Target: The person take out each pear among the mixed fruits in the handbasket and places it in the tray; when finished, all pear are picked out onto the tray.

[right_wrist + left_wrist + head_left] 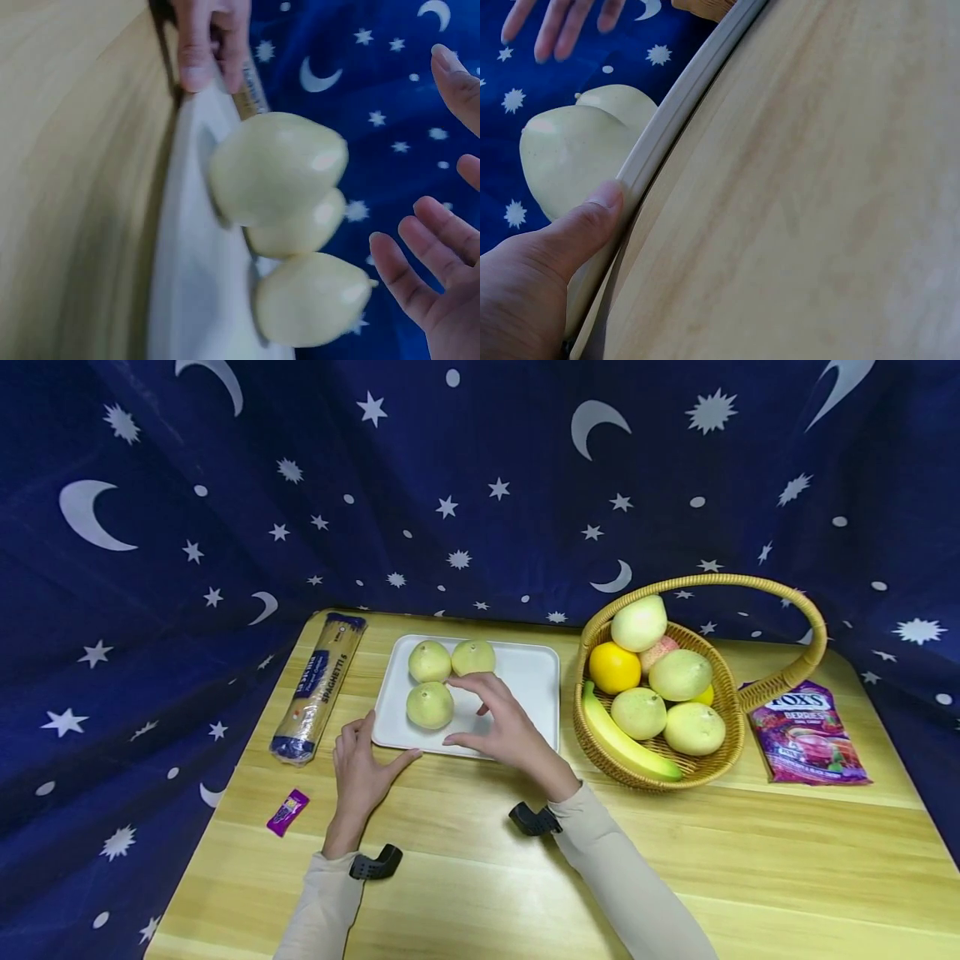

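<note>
Three pale yellow-green, pear-like fruits sit at the left of a white tray: a front fruit, a back-left fruit and a back-right fruit. My left hand holds the tray's near left corner, its thumb on the front rim and fingers at the left side. Over the tray, just right of the front fruit, my right hand has thumb and fingers spread apart with nothing between them. In the right wrist view, its fingers are apart from the fruits.
Right of the tray, a wicker basket with a tall handle holds similar fruits, an orange and a banana. A purple candy bag lies beyond it. Spaghetti and a small purple wrapper lie left.
</note>
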`<control>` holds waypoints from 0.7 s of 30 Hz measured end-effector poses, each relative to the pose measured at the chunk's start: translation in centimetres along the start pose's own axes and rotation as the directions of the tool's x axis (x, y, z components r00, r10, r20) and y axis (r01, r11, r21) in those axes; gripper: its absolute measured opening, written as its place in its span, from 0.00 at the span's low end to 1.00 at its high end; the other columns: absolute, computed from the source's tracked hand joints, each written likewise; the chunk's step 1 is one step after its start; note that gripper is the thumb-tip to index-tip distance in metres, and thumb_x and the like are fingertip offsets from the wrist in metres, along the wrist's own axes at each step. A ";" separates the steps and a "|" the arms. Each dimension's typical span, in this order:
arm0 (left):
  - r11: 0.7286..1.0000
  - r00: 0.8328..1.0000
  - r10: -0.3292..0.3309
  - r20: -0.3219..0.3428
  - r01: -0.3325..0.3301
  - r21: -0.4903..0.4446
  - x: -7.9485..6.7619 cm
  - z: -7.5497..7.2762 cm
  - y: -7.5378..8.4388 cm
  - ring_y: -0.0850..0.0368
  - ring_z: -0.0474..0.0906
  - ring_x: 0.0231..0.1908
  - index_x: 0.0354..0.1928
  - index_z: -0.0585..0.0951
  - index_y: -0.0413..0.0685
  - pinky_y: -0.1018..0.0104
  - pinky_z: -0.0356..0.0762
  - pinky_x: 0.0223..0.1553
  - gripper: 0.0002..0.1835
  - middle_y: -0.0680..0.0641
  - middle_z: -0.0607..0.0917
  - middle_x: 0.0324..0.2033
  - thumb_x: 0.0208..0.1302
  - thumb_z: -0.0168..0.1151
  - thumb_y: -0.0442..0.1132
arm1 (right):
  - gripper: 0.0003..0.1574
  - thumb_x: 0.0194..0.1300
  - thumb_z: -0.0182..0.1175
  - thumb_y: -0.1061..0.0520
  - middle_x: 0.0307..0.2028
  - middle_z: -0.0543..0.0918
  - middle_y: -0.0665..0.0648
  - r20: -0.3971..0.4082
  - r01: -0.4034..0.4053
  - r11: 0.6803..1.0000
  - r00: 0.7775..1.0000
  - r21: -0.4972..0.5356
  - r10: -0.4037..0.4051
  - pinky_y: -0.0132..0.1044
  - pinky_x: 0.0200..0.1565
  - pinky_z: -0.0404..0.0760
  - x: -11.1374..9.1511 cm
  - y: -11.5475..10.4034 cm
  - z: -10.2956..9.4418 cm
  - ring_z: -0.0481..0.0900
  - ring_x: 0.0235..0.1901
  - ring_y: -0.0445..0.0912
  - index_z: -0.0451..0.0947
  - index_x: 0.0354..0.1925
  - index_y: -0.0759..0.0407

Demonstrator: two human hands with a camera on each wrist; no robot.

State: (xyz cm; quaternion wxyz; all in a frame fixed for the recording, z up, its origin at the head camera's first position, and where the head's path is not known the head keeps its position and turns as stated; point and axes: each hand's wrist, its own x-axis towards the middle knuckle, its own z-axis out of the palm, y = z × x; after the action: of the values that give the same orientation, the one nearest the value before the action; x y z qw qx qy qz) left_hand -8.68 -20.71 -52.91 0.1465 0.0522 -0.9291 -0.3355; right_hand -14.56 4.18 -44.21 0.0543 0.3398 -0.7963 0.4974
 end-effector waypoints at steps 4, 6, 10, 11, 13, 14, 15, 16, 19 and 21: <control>1.000 1.000 -0.011 0.007 0.011 -0.005 0.0 0.0 0.0 0.40 0.62 0.51 0.71 0.66 0.49 0.48 0.57 0.54 0.55 0.35 0.69 0.53 0.40 0.79 0.61 | 0.49 0.42 0.81 0.54 0.60 0.74 0.55 -0.043 0.029 0.999 0.999 0.023 -0.028 0.42 0.43 0.78 -0.9 -0.9 -1.4 0.71 0.58 0.46 0.72 0.63 0.54; 1.000 1.000 -0.018 0.011 0.018 -0.006 0.0 0.0 0.0 0.40 0.62 0.51 0.71 0.66 0.49 0.48 0.57 0.54 0.56 0.35 0.69 0.54 0.40 0.79 0.61 | 0.49 0.42 0.81 0.55 0.59 0.74 0.55 -0.065 0.042 0.999 0.997 0.020 -0.041 0.42 0.44 0.78 -1.4 -1.3 -2.3 0.71 0.58 0.46 0.73 0.63 0.54; 1.000 0.999 -0.029 0.019 0.029 -0.012 0.0 0.0 0.1 0.41 0.62 0.51 0.72 0.65 0.50 0.48 0.57 0.54 0.56 0.35 0.69 0.54 0.40 0.79 0.61 | 0.49 0.41 0.81 0.58 0.59 0.75 0.56 -0.106 0.066 0.998 0.992 0.021 -0.064 0.40 0.45 0.78 -2.5 -1.9 -4.0 0.71 0.59 0.46 0.72 0.62 0.57; 0.999 0.999 -0.028 0.019 0.028 -0.015 0.0 0.0 0.1 0.41 0.62 0.51 0.72 0.65 0.51 0.48 0.57 0.54 0.56 0.35 0.69 0.54 0.40 0.79 0.61 | 0.49 0.41 0.81 0.59 0.59 0.75 0.57 -0.117 0.073 0.997 0.991 0.023 -0.070 0.39 0.45 0.77 -2.7 -2.0 -4.5 0.71 0.59 0.46 0.72 0.62 0.58; 0.999 1.000 -0.025 0.018 0.025 -0.020 0.0 -0.1 0.1 0.41 0.62 0.51 0.72 0.65 0.51 0.48 0.57 0.54 0.55 0.35 0.69 0.54 0.40 0.79 0.61 | 0.49 0.40 0.81 0.62 0.58 0.75 0.59 -0.140 0.089 0.996 0.987 0.024 -0.085 0.39 0.44 0.77 -3.2 -2.0 -5.5 0.72 0.58 0.47 0.73 0.61 0.61; 1.000 1.000 -0.022 0.015 0.022 -0.022 0.0 -0.1 0.1 0.41 0.62 0.51 0.72 0.65 0.51 0.48 0.57 0.55 0.56 0.35 0.69 0.54 0.40 0.79 0.61 | 0.49 0.39 0.81 0.62 0.58 0.75 0.59 -0.149 0.094 0.995 0.985 0.020 -0.090 0.39 0.44 0.77 -3.4 -2.0 -6.0 0.72 0.58 0.47 0.73 0.61 0.62; 1.000 1.000 -0.018 0.012 0.019 -0.023 0.0 -0.1 0.1 0.41 0.62 0.51 0.72 0.65 0.50 0.48 0.57 0.55 0.56 0.35 0.69 0.54 0.40 0.80 0.60 | 0.49 0.39 0.81 0.63 0.58 0.75 0.60 -0.158 0.099 0.995 0.983 0.013 -0.096 0.38 0.44 0.77 -3.6 -2.0 -6.5 0.72 0.57 0.47 0.73 0.61 0.62; 1.000 1.000 -0.016 0.010 0.016 -0.023 0.0 -0.1 0.1 0.41 0.62 0.51 0.72 0.65 0.50 0.48 0.56 0.55 0.56 0.35 0.69 0.54 0.40 0.80 0.60 | 0.49 0.38 0.81 0.64 0.57 0.75 0.61 -0.167 0.104 0.995 0.981 0.009 -0.101 0.38 0.44 0.77 -3.8 -1.9 -7.0 0.72 0.57 0.48 0.73 0.61 0.63; 1.000 1.000 -0.009 0.004 0.009 -0.019 0.0 0.0 0.1 0.40 0.62 0.51 0.72 0.65 0.48 0.47 0.56 0.55 0.57 0.35 0.69 0.54 0.40 0.80 0.60 | 0.48 0.39 0.81 0.62 0.57 0.75 0.62 -0.196 0.104 0.995 0.975 -0.002 -0.103 0.34 0.45 0.76 -4.3 -1.6 -8.5 0.72 0.55 0.47 0.73 0.60 0.65; 1.000 1.000 -0.008 0.003 0.008 -0.015 -0.1 0.0 0.0 0.40 0.62 0.51 0.72 0.65 0.47 0.47 0.56 0.55 0.57 0.35 0.69 0.54 0.39 0.80 0.60 | 0.45 0.42 0.81 0.59 0.57 0.76 0.63 -0.221 0.099 0.995 0.970 -0.003 -0.097 0.32 0.46 0.75 -4.7 -1.5 -9.4 0.73 0.54 0.45 0.74 0.59 0.65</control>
State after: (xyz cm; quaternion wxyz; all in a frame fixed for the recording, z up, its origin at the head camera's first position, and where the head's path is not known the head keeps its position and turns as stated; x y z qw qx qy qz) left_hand -8.63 -20.66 -52.93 0.1440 0.0543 -0.9266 -0.3433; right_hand -12.50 13.87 -40.37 0.1656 0.3214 -0.7655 0.5322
